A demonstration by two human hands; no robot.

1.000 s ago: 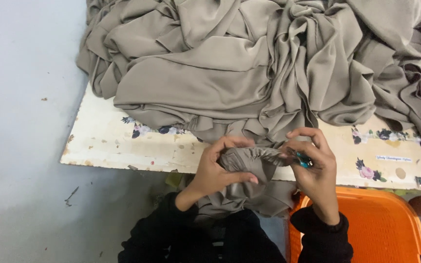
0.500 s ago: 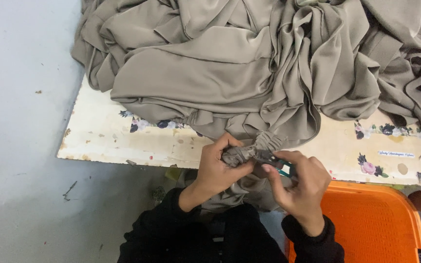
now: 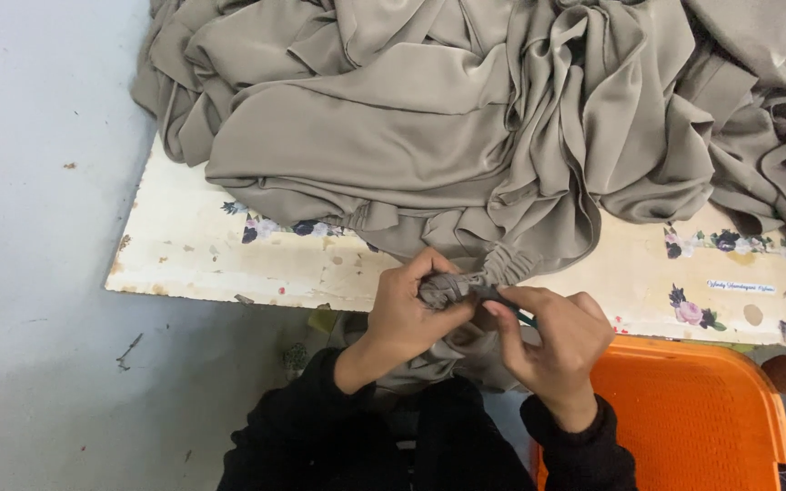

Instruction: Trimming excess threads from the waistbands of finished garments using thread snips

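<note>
A gathered edge of the taupe fabric (image 3: 466, 164) hangs off the front of the bench (image 3: 229, 264), bunched between both hands. The left hand (image 3: 411, 314) is closed around the bunch from the side. The right hand (image 3: 552, 341) pinches something small and teal, possibly a tool, against it, fingers curled, beside an orange basket (image 3: 702, 409).
</note>
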